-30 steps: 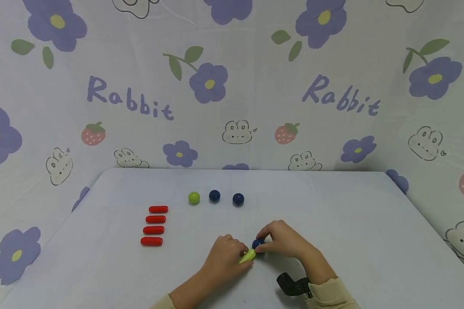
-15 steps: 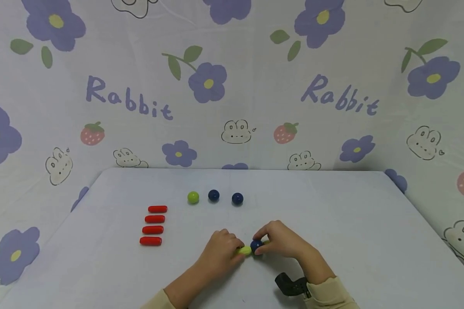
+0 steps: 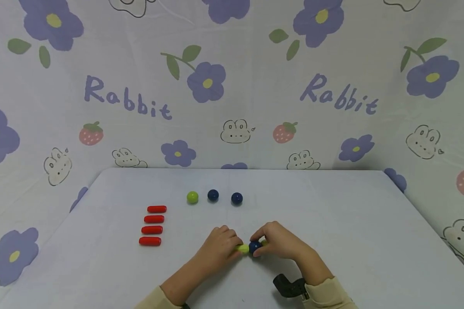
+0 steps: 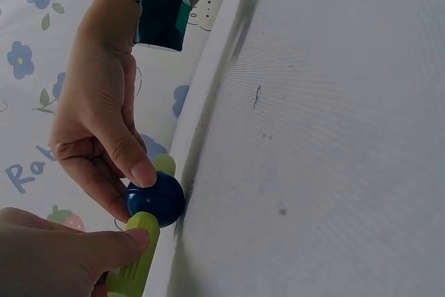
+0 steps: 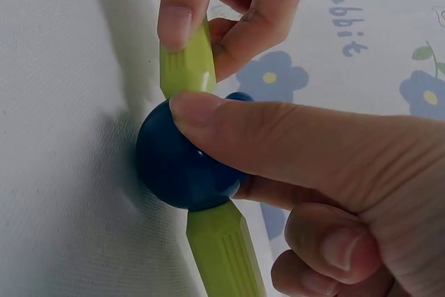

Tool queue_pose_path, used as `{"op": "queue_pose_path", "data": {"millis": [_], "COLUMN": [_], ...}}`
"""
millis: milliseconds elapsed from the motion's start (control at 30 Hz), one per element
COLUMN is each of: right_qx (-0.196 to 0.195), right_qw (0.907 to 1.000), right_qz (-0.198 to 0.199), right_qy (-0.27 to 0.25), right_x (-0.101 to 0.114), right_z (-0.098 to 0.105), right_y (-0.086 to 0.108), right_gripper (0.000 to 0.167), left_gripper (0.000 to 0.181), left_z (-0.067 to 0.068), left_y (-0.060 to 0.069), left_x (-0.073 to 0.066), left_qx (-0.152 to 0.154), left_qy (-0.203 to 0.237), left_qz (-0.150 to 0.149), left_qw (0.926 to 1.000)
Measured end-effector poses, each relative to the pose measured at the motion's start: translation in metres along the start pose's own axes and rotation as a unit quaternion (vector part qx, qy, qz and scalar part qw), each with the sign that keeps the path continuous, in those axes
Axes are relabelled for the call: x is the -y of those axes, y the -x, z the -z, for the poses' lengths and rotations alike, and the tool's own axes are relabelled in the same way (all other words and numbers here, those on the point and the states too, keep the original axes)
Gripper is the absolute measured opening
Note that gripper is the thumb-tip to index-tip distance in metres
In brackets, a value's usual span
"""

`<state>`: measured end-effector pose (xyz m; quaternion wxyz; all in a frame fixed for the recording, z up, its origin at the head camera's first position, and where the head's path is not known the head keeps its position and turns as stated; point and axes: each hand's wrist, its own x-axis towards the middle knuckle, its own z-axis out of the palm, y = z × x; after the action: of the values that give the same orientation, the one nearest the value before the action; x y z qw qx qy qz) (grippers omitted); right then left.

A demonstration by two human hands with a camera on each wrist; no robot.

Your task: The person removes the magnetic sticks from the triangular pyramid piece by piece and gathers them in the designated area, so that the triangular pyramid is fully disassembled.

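Observation:
Near the front middle of the table, my left hand (image 3: 221, 246) pinches a yellow-green ribbed rod (image 3: 242, 249) between thumb and fingers. My right hand (image 3: 280, 242) grips a dark blue ball (image 3: 255, 248), thumb on one side and a finger on the other. The left rod's end meets the ball, as the right wrist view shows at the upper rod (image 5: 184, 74). From the ball's opposite side sticks out a second yellow-green rod (image 5: 226, 252), partly behind the right hand in the head view. How the rods join the ball is hidden.
Several red rods (image 3: 151, 230) lie in a column at the left of the white table (image 3: 332, 214). Behind them stand a green ball (image 3: 192, 197) and two blue balls (image 3: 213, 195). A black wrist device (image 3: 289, 286) sits at the right sleeve. A patterned cloth hangs behind.
The left rod has turned from a slant to nearly level, in line with the ball. The second rod has come into sight right of the ball. Both hands have shifted slightly left.

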<state>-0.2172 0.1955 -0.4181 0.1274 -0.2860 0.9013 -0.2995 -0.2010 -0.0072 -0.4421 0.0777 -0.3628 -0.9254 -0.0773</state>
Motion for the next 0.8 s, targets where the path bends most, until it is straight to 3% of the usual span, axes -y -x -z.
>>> {"op": "queue_pose_path", "data": {"millis": [433, 667, 800], "right_qx": [0.012, 0.017, 0.026], "right_qw": [0.9997, 0.9998, 0.9996], "right_qz": [0.021, -0.003, -0.003], "right_qy": [-0.008, -0.001, -0.009], "right_x": [-0.003, -0.007, -0.007], "right_z": [0.0, 0.007, 0.008], "right_y": [-0.002, 0.006, 0.005], "right_gripper": [0.029, 0.029, 0.03], "left_gripper": [0.021, 0.021, 0.021], "left_z": [0.001, 0.013, 0.022], "left_y": [0.008, 0.02, 0.022], "left_x": [0.006, 0.023, 0.026], "left_qx": [0.0, -0.028, -0.041], "left_qy": [-0.001, 0.033, 0.045], "left_qz": [-0.011, 0.043, 0.051], "left_qw": [0.9999, 0.9982, 0.9969]}}
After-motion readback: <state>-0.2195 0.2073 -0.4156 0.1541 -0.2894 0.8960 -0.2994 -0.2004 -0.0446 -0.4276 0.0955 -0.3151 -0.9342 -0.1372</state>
